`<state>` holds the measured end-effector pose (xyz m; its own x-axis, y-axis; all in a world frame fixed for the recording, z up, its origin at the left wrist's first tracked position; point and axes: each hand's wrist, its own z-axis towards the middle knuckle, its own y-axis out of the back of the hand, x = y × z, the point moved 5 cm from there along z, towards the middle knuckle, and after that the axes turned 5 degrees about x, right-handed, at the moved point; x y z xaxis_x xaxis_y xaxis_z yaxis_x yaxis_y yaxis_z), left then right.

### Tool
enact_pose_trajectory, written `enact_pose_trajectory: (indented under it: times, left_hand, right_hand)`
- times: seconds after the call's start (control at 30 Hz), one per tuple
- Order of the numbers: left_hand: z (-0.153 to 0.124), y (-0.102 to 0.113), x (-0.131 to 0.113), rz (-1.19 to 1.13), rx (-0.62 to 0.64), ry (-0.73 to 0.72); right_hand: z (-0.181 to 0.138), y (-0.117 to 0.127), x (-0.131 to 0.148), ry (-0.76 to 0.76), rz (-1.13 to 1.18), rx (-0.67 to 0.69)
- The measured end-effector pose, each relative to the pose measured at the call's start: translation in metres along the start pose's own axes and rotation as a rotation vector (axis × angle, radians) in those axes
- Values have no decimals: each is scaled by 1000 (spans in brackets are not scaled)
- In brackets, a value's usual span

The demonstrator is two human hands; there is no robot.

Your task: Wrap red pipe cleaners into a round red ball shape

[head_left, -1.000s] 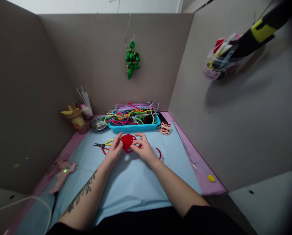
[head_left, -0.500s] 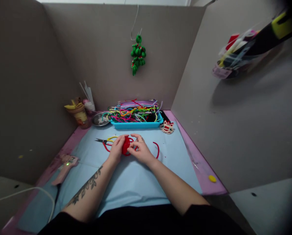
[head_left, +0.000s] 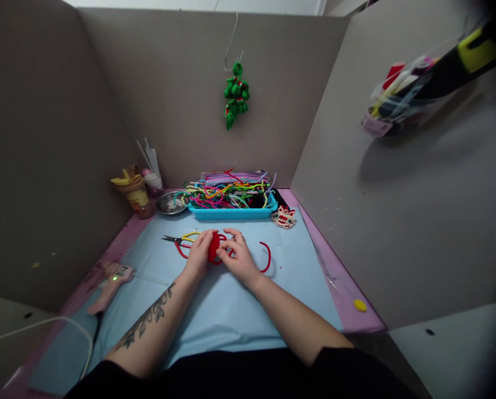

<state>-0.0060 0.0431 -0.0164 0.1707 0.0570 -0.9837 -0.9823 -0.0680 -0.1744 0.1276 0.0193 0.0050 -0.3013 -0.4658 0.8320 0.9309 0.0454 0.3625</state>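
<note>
A red coiled pipe-cleaner piece (head_left: 214, 247) sits between both hands above the light blue mat (head_left: 214, 310). My left hand (head_left: 198, 256) cups its left side with curled fingers. My right hand (head_left: 238, 255) pinches its right side, fingers pressed together. A loose red pipe-cleaner tail (head_left: 266, 256) curves out to the right of my right hand. Small scissors (head_left: 177, 239) with yellow and red handles lie just left of my left hand.
A blue tray (head_left: 231, 211) of several coloured pipe cleaners stands at the back, a small red-and-white figure (head_left: 284, 216) to its right. A metal dish (head_left: 169, 203) and cup (head_left: 136, 194) sit back left. A pink glue gun (head_left: 108, 282) lies front left. A green ornament (head_left: 236, 95) hangs from the back wall.
Both hands closed in around the red piece, now gripped more tightly than a second ago. The view shifted slightly; little differs from half a second ago.
</note>
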Motion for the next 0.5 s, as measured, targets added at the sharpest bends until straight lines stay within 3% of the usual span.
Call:
enact_pose_trajectory:
  times: [0.5]
  left_hand:
    - [-2, -1, -2, 65, -36, -16]
  right_hand:
    - [2, 1, -2, -53, 105, 4]
